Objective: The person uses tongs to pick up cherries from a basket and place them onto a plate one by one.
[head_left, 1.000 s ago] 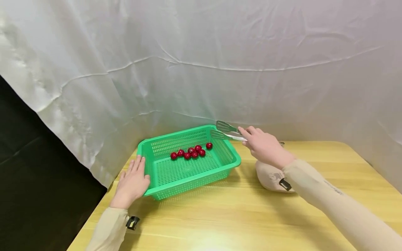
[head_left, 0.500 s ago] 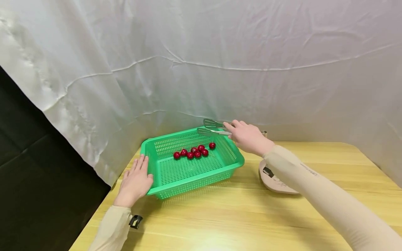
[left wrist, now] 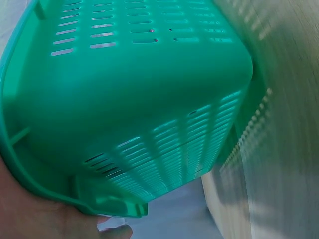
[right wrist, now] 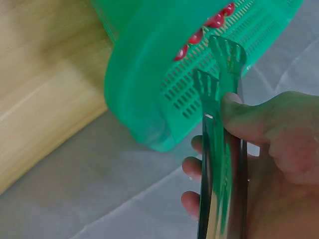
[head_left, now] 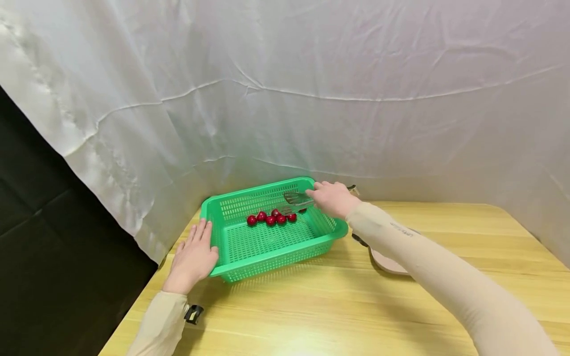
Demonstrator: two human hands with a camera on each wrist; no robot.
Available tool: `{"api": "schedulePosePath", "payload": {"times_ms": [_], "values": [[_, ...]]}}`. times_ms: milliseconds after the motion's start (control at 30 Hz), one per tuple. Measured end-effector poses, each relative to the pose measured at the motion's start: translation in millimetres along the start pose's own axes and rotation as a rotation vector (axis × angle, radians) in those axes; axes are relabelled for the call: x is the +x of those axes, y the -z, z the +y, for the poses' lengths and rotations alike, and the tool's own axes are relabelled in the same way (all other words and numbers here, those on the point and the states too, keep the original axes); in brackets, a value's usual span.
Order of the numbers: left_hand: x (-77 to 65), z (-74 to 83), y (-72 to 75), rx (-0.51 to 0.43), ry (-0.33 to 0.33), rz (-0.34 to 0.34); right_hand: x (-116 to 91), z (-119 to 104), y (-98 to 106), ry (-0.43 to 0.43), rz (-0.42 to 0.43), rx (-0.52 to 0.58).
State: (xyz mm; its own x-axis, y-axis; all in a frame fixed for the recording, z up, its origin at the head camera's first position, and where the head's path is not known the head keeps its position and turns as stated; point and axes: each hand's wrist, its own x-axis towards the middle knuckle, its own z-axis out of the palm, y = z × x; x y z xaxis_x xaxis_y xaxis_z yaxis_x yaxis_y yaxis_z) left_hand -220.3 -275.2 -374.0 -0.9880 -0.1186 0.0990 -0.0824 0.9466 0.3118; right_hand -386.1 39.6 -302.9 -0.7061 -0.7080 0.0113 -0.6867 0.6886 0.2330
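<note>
A green slotted plastic basket (head_left: 276, 255) stands on the wooden table, with several dark red cherries (head_left: 270, 221) on its floor. My left hand (head_left: 194, 256) rests on the basket's left rim, its fingers extended; in the left wrist view the hand (left wrist: 45, 219) touches the rim from below left. My right hand (head_left: 334, 199) holds metal tongs (right wrist: 212, 144) with slotted heads, thumb on one side and fingers on the other. Those heads are apart and reach over the basket's right end, just above the cherries at that side. No cherry is visible between them.
A pale pinkish plate (head_left: 388, 263) lies right of the basket, partly hidden by my right forearm. White cloth (head_left: 285, 123) hangs behind the table (head_left: 303, 311). Dark fabric (head_left: 53, 247) is at the left.
My right hand has moved left and down, carrying the tongs from above the basket's right rim to inside it. The left hand stays on the rim, and the basket holds its place.
</note>
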Motion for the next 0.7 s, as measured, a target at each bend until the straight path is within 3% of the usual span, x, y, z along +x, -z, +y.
{"api": "schedulePosePath", "payload": {"times_ms": [333, 700], "values": [[1.0, -0.9, -1.9, 0.000, -0.003, 0.013, 9, -17, -4, -0.001, -0.077, -0.145], [0.5, -0.7, -0.4, -0.007, 0.001, 0.007, 19, -29, -8, -0.037, -0.132, -0.124]]}}
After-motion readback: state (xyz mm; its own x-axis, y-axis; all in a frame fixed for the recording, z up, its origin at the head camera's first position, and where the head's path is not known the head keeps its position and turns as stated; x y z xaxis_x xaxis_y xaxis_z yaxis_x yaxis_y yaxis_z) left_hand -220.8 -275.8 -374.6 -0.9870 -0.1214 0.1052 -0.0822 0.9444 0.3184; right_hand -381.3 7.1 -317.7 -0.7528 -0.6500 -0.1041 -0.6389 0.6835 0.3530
